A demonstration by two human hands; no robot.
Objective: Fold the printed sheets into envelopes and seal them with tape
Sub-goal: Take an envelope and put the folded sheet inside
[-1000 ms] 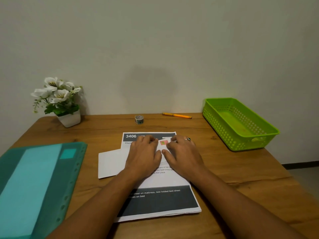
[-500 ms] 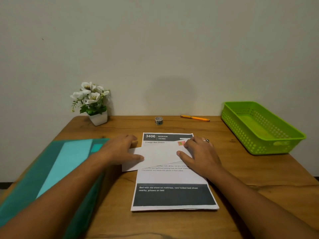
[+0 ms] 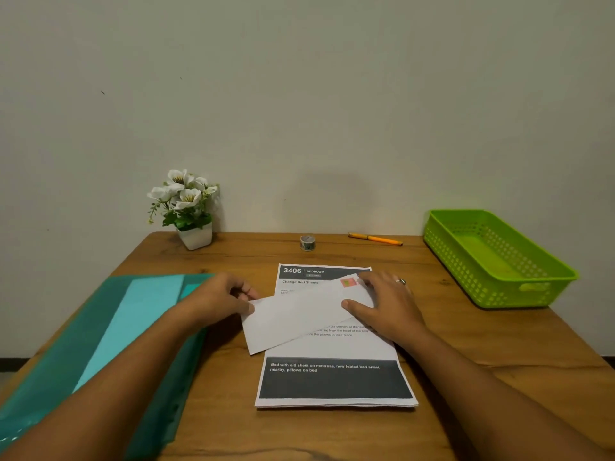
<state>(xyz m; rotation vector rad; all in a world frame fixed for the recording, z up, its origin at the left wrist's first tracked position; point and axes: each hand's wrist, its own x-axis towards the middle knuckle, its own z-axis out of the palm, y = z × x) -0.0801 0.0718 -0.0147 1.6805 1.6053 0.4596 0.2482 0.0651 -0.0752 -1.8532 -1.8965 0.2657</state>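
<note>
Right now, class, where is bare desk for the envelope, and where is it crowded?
Bare: between flowerpot and tape roll; between printed stack and green basket. Crowded: centre, left hand and right hand on the envelope; teal folder at left.

Envelope [image 3: 299, 314] on sheets [image 3: 332, 347]; folder [image 3: 109, 327] left, basket [image 3: 492, 257] right.
</note>
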